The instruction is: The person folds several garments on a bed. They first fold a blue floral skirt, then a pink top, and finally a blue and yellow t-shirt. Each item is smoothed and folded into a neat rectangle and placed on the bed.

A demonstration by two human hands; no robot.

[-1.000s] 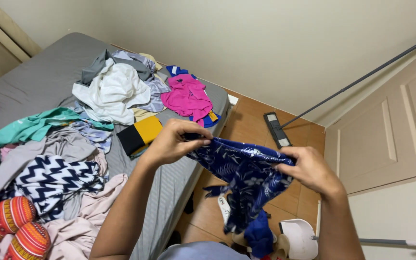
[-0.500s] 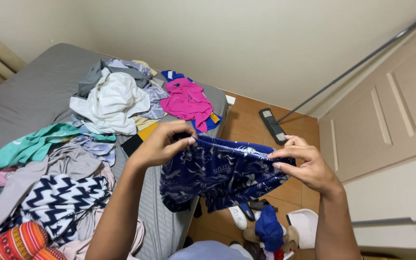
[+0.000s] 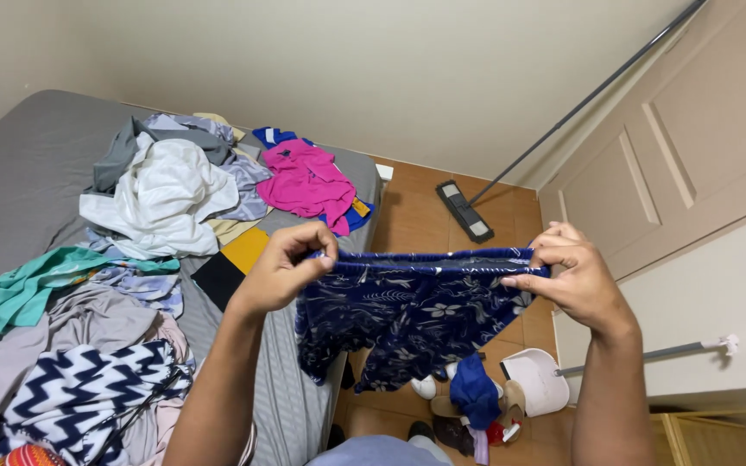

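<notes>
Navy floral-print fabric shorts (image 3: 407,311) hung stretched between our hands, left hand (image 3: 282,267) and right hand (image 3: 567,276) each pinching its elastic waistband.

Below your right grip (image 3: 567,276), the blue floral shorts (image 3: 407,315) hide part of the floor clutter; left of your left grip (image 3: 291,267), the bed (image 3: 19,173) runs off-frame.

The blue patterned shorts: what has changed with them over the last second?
Both hands, left hand and right hand, have drawn apart, pulling the blue patterned shorts from a twisted bunch into a flat spread, waistband stretched taut between them. Neither hand let go. The clothes pile on the grey bed stayed as it was.
</notes>
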